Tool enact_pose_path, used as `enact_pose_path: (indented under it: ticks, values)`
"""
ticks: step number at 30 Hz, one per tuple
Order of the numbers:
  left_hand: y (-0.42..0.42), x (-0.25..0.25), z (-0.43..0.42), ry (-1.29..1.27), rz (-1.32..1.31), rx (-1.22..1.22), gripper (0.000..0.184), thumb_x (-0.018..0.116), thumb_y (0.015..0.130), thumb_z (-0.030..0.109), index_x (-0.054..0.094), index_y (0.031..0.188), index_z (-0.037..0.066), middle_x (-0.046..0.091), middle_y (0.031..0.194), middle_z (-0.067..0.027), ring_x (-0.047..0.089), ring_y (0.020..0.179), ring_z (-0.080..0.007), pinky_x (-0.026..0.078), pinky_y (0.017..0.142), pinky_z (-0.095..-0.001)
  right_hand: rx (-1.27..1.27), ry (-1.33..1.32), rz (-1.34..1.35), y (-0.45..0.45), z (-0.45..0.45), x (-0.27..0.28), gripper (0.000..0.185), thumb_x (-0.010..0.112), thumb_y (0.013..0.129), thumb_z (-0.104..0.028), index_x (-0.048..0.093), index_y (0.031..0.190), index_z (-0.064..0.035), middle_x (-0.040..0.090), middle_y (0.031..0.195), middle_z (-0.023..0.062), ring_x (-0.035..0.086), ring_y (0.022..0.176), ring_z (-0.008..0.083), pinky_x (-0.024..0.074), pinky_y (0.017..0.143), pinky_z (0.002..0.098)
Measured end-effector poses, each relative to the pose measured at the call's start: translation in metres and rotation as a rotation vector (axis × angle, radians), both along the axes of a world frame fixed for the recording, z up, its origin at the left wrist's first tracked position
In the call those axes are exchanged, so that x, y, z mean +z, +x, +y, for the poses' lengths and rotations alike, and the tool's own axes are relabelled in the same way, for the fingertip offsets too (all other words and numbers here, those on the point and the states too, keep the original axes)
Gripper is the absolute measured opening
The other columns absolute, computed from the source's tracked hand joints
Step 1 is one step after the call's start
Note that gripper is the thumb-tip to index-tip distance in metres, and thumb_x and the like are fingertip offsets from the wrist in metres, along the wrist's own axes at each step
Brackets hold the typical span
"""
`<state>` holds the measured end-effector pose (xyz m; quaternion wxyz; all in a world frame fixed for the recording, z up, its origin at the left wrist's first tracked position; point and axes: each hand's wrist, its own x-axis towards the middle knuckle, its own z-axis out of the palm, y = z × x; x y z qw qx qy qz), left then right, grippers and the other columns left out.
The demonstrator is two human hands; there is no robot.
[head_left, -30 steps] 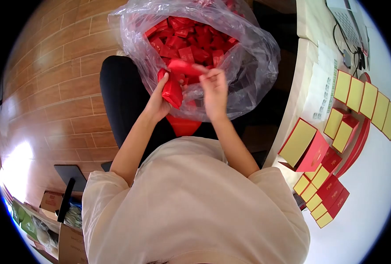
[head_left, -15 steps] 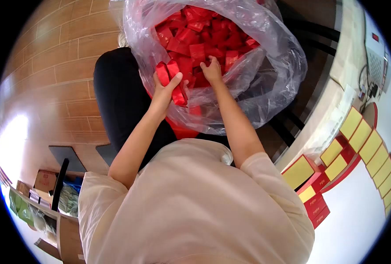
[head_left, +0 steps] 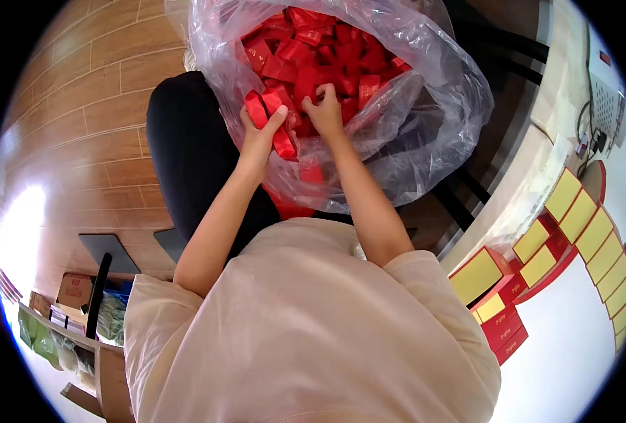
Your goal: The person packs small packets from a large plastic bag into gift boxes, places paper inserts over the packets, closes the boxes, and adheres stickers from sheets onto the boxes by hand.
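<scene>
Over the last second, the right hand (head_left: pixel 324 113) left the blurred glossy red wrapped packet and reached among the red packets (head_left: pixel 295 53) at upper centre. The left hand (head_left: pixel 259 141) came to hold two glossy red packets (head_left: pixel 284 145) side by side.

Couple of shiny red oblong packets (head_left: pixel 256 109) held aslant, side by side — loads more jumbled in a clear plastic bag (head_left: pixel 461 106).

Your view is bright; glare whitens the floor (head_left: pixel 94 144) at far left, and edges curve into black.
</scene>
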<state>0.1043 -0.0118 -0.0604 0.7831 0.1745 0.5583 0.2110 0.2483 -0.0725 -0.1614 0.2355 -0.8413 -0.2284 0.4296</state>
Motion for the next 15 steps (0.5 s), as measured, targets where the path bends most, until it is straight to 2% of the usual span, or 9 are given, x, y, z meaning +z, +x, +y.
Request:
enact_pose_path:
  ticks: [2,4,6,7,8,10,12,14,15]
  values:
    - [-0.001,0.004,0.0,0.025,0.023,0.018,0.073,0.069,0.085,0.02,0.017,0.135,0.008,0.051,0.115,-0.0124,0.063,0.09,-0.0203,0.053,0.075,-0.0327,-0.126,0.215,0.01,-0.007,-0.001,0.028,0.035,0.069,0.072,-0.014,0.049,0.099,-0.0043,0.059,0.097,0.0178,0.056,0.096,0.0366,0.0453,0.08,0.0424]
    - [0.0,0.007,-0.001,0.056,0.033,0.034,0.074,0.069,0.085,0.02,0.017,0.135,0.008,0.05,0.116,-0.0123,0.063,0.09,-0.02,0.052,0.076,-0.032,-0.037,0.277,-0.126,-0.018,-0.005,0.068,0.035,0.069,0.072,-0.012,0.05,0.101,-0.0047,0.059,0.099,0.018,0.056,0.097,0.0364,0.0455,0.081,0.0428]
    - [-0.002,0.005,-0.005,0.198,0.084,-0.043,0.077,0.07,0.084,0.025,0.017,0.137,0.006,0.047,0.121,-0.0126,0.058,0.103,-0.0215,0.047,0.088,-0.0336,0.085,0.345,-0.253,-0.031,-0.011,0.117,0.036,0.067,0.073,-0.008,0.052,0.105,-0.0046,0.059,0.104,0.0187,0.056,0.099,0.0365,0.0457,0.083,0.0436]
    - [-0.003,-0.003,-0.008,0.286,0.143,-0.11,0.081,0.071,0.083,0.03,0.018,0.138,0.005,0.043,0.127,-0.0134,0.049,0.115,-0.0225,0.04,0.098,-0.0342,0.143,0.386,-0.304,-0.037,-0.017,0.133,0.036,0.068,0.073,-0.008,0.053,0.106,-0.0035,0.06,0.101,0.018,0.058,0.096,0.0345,0.0469,0.082,0.041]
    - [-0.005,-0.01,-0.014,0.297,0.122,-0.112,0.081,0.071,0.083,0.03,0.018,0.138,0.005,0.043,0.127,-0.0134,0.049,0.115,-0.0225,0.04,0.098,-0.0342,0.201,0.426,-0.356,-0.041,-0.023,0.146,0.036,0.068,0.074,-0.008,0.055,0.107,-0.0023,0.062,0.098,0.0173,0.061,0.093,0.0325,0.0481,0.081,0.0384]
    - [-0.004,0.008,-0.018,0.25,-0.106,-0.198,0.083,0.072,0.082,0.032,0.019,0.139,0.005,0.04,0.131,-0.0135,0.042,0.121,-0.0224,0.035,0.102,-0.0352,0.228,0.459,-0.374,-0.043,-0.036,0.171,0.036,0.068,0.076,-0.01,0.056,0.109,-0.0021,0.062,0.101,0.0174,0.06,0.094,0.0326,0.048,0.082,0.0381]
    - [-0.008,0.023,-0.023,0.259,-0.185,-0.234,0.083,0.073,0.081,0.03,0.02,0.139,0.005,0.042,0.129,-0.0126,0.044,0.118,-0.022,0.037,0.1,-0.035,0.253,0.491,-0.389,-0.044,-0.051,0.191,0.036,0.067,0.078,-0.011,0.057,0.112,-0.0018,0.062,0.103,0.0175,0.06,0.096,0.0326,0.0479,0.083,0.0378]
    - [-0.013,0.033,-0.029,0.289,-0.237,-0.398,0.081,0.074,0.08,0.027,0.022,0.139,0.007,0.044,0.127,-0.0125,0.045,0.118,-0.0216,0.038,0.099,-0.0352,0.194,0.411,-0.038,-0.044,-0.069,0.21,0.035,0.064,0.084,-0.013,0.057,0.116,-0.0009,0.062,0.107,0.0181,0.06,0.099,0.0326,0.0473,0.085,0.0365]
    - [-0.014,0.039,-0.034,0.297,-0.231,-0.411,0.078,0.073,0.081,0.024,0.024,0.139,0.008,0.045,0.127,-0.0115,0.046,0.117,-0.0208,0.039,0.099,-0.0352,0.164,0.395,0.037,-0.047,-0.078,0.229,0.033,0.062,0.086,-0.013,0.057,0.116,-0.0004,0.062,0.11,0.017,0.059,0.1,0.0326,0.047,0.087,0.0359]
